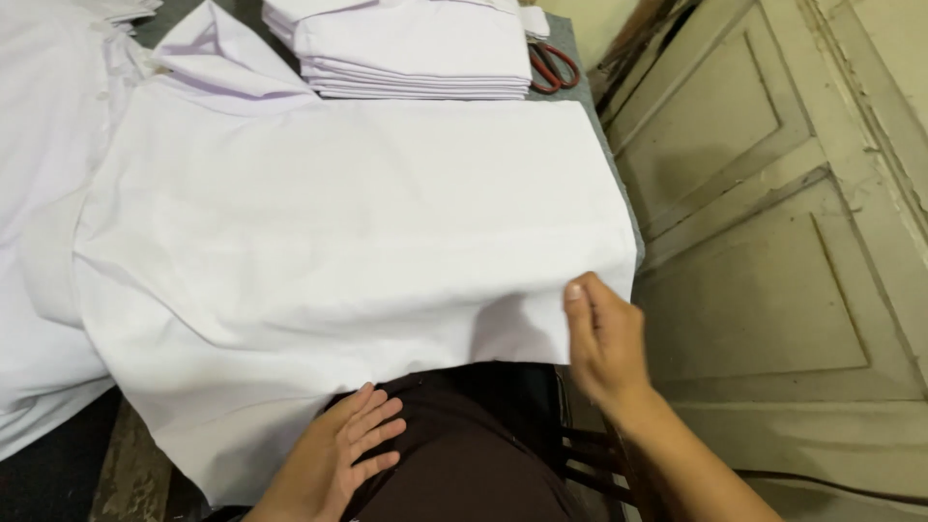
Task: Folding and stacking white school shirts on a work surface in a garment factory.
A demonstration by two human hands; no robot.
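The right hand [604,338] pinched the white shirt's [338,242] lower-right edge; the left hand [333,459] lay flat, grip wide. Folded shirts [406,48] and red scissors [553,66] sat top centre on the desk [623,198].

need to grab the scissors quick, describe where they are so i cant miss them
Start from the white shirt spread across the table, then look to its far edge for the stack of folded white shirts. The scissors lie just right of that stack, at the table's far right corner. Their red handles are the only colour among all the white cloth.
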